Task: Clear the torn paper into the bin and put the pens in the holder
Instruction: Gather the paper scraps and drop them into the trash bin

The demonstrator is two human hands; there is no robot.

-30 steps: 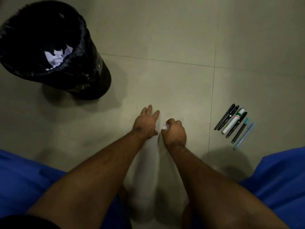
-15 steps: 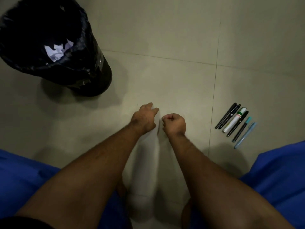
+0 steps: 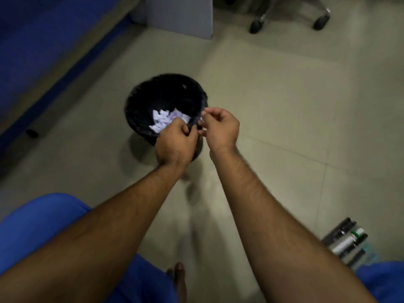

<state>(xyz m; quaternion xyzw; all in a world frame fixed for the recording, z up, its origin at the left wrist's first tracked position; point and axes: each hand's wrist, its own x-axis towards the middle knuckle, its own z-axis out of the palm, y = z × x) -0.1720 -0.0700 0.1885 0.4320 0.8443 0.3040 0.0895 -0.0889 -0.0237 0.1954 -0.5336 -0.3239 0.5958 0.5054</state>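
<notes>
Both hands hover over the near rim of the round black bin lined with a black plastic bag (image 3: 140,101). Left hand (image 3: 175,143): fingers curled inward over the opening; whether they hold anything cannot be told. Right hand (image 3: 220,130): thumb and fingertips pinched together on what appears to be a small white paper scrap (image 3: 202,121) at the bin's right rim; motion blur limits detail. White torn paper pieces (image 3: 162,121) lie piled inside the bin. On the beige tiled floor (image 3: 284,106), near the lower right edge, dark and white pens and markers (image 3: 347,243) lie side by side, long axes parallel and diagonal, well apart from the bin.
</notes>
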